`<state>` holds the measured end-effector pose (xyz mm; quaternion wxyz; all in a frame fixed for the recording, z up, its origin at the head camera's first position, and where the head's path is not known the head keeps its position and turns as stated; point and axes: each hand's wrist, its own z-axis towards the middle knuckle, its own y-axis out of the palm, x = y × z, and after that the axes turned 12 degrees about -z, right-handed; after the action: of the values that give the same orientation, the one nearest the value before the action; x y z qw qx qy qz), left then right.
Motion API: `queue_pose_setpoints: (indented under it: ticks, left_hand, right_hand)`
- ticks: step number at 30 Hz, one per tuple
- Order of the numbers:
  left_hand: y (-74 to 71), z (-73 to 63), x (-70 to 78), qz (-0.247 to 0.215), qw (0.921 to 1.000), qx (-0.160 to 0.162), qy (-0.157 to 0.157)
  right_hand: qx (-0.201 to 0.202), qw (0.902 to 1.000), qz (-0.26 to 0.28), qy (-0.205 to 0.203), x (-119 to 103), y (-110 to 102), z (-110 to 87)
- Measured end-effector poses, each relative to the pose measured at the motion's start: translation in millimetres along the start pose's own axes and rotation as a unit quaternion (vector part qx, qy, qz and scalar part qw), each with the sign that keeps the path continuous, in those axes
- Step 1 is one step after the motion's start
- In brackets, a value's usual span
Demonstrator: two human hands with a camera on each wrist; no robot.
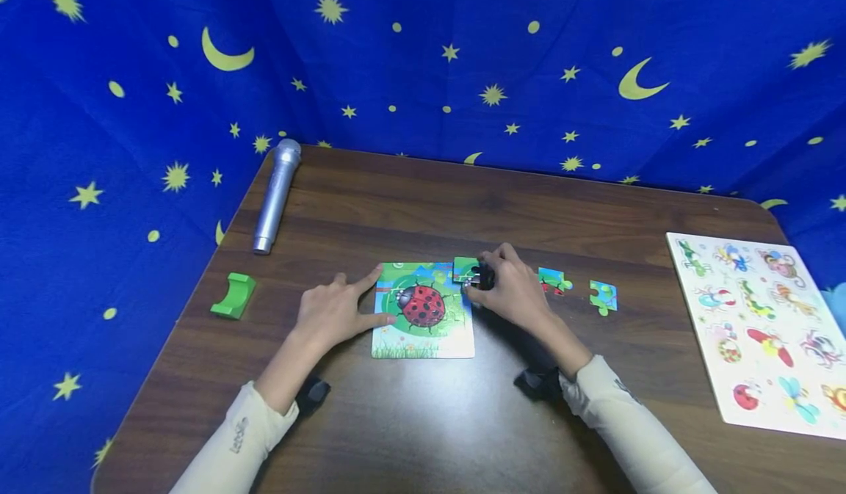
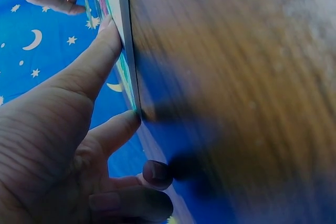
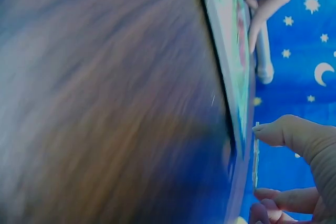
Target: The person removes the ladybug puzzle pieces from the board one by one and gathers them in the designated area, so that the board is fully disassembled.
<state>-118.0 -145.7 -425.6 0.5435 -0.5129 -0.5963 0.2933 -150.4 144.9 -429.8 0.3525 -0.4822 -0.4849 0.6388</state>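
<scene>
A square ladybug jigsaw puzzle point(image 1: 423, 341) lies flat on the table. My left hand point(image 1: 333, 310) is at its left side, thumb on the picture and index fingertip at the upper left corner, as the left wrist view also shows. My right hand point(image 1: 515, 288) pinches a green-and-blue puzzle piece point(image 1: 465, 268) between thumb and fingers, over the puzzle's upper right corner. In the right wrist view the thin piece point(image 3: 255, 161) appears edge-on, apart from the board. Two loose puzzle pieces, one with red point(image 1: 554, 281) and one blue-green point(image 1: 603, 296), lie right of that hand.
A silver toy microphone point(image 1: 275, 199) lies at the back left, with a curved green block point(image 1: 234, 296) in front of it. On the right is a white board with insect pictures point(image 1: 760, 332). A blue star-and-moon cloth point(image 1: 423, 61) hangs behind the brown table point(image 1: 423, 435).
</scene>
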Motion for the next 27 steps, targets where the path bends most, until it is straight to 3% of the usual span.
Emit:
queue_pose_setpoints:
  ticks: [15, 27]
  left_hand:
    - [0.5, -0.5, -0.7, -0.003, 1.0000, 0.000, 0.003]
    - [0.1, -0.5, 0.1, -0.005, 1.0000, 0.002, 0.004]
  right_hand:
    - [-0.013, 0.9988, -0.029, 0.038, 40, -9, -8.5]
    - [-0.041, 0.9975, -0.020, 0.053, 49, -12, -10.3]
